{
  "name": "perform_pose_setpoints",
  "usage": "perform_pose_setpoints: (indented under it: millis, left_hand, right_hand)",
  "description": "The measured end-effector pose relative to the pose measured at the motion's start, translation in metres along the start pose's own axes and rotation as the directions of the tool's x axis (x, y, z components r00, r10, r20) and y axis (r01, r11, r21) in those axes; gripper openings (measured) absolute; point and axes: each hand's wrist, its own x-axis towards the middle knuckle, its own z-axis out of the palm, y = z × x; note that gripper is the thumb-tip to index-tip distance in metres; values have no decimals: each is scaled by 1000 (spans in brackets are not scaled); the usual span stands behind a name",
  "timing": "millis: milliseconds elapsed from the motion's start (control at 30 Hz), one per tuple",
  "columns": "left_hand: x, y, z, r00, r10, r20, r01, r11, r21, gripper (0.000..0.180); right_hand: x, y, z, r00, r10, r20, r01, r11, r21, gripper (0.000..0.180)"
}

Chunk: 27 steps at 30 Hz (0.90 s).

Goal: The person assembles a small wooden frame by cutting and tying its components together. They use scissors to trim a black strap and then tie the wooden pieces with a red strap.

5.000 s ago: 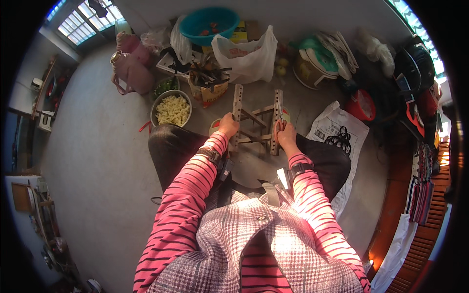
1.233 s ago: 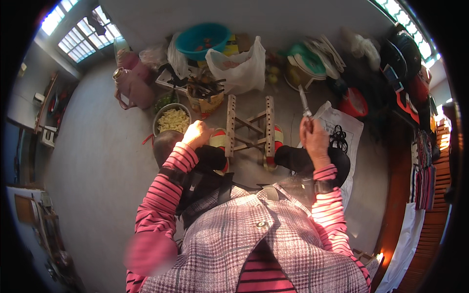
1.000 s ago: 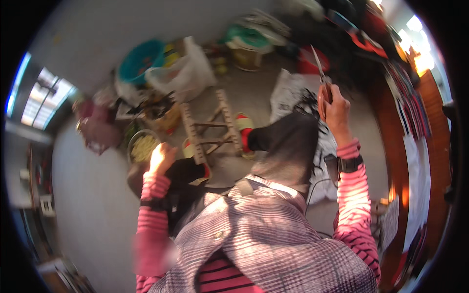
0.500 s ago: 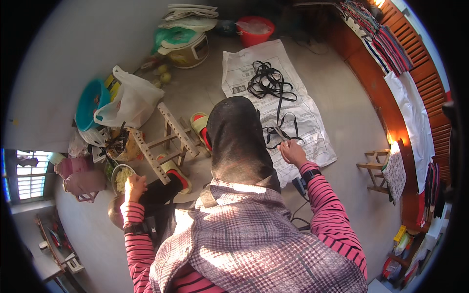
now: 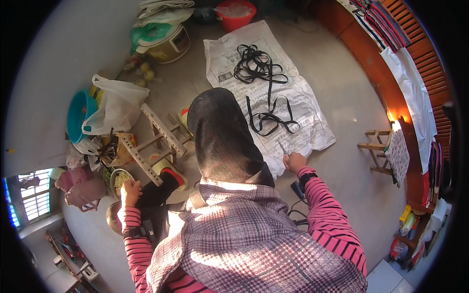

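My right hand (image 5: 295, 162) is closed around a slim, pointed metal blade (image 5: 282, 146), whose handle is hidden in my fingers. The blade points away from me over the near part of a white printed sack (image 5: 312, 117) laid flat on the floor. Beyond its tip lies a loosely looped black strap (image 5: 271, 122), which runs up to a larger tangle of black strap (image 5: 256, 66). At left, my left hand (image 5: 130, 193) is closed with bent fingers at the right side of a bowl (image 5: 115, 177) of pale yellow chopped food (image 5: 121, 180). What those fingers hold is hidden.
Left of my legs stands a wooden rack (image 5: 151, 136) with holes, beside a white plastic bag (image 5: 117, 105) and a teal basin (image 5: 80, 115). A cooker (image 5: 168, 46) and red bucket (image 5: 237, 14) are at the back. A stool (image 5: 376, 146) stands right.
The blade has come away from the strap and drawn back toward me with my right hand. The strap now lies untouched on the sack. My left hand stays by the bowl. My view has shifted slightly.
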Motion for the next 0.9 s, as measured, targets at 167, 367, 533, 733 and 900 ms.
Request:
perform_pose_setpoints:
  millis: [167,367,533,733,900]
  left_hand:
    - [0,3,2,1000,1,21,-1,1000,-7,22]
    - [8,-31,7,998,63,-21,-66,983,-173,21]
    - [9,-41,20,839,503,-208,-368,806,463,26]
    - [-1,-4,15,973,203,-112,-184,971,154,31]
    - [-12,15,4,994,106,-16,-105,994,45,32]
  right_hand:
    - [-3,7,13,996,87,-8,-87,994,61,51]
    - [15,8,26,978,-165,127,175,982,-73,42]
    - [32,-6,-3,990,-34,-138,72,957,281,46]
    - [89,-75,-153,850,-92,-519,316,877,361,37]
    - [50,-188,-277,570,-460,-681,619,786,-13,25]
